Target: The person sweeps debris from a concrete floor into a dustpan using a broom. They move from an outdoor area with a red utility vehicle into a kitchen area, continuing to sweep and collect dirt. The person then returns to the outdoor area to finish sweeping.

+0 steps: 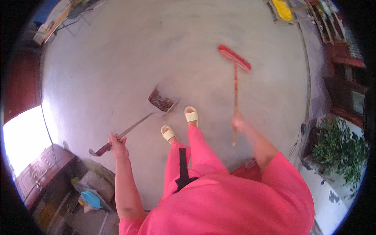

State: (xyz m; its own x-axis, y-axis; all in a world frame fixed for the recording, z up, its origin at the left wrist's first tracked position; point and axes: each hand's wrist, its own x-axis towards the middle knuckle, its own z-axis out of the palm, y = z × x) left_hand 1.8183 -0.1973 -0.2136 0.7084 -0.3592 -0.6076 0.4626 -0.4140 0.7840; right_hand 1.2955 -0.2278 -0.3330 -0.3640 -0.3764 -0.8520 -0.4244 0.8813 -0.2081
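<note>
My left hand (119, 145) grips the upper part of a long dustpan handle (135, 124). Its dustpan (160, 111) is low over the floor in front of my feet and holds a pile of brown debris (161, 101). With my right hand (238, 121) I hold the wooden stick of a push broom (235, 85), near its end. The broom's wide red head (234, 57) is farther out, ahead and to the right of the dustpan. My right hand looks slightly blurred. Whether the broom head touches the floor, I cannot tell.
Smooth grey concrete floor (123, 64) spreads around my feet in cream slippers (192, 115). A leafy green plant (337, 149) stands at the right. An open doorway (26, 141) glows at the left, beside a carved door panel (41, 170). Furniture with yellow cloth (282, 10) is at the far right.
</note>
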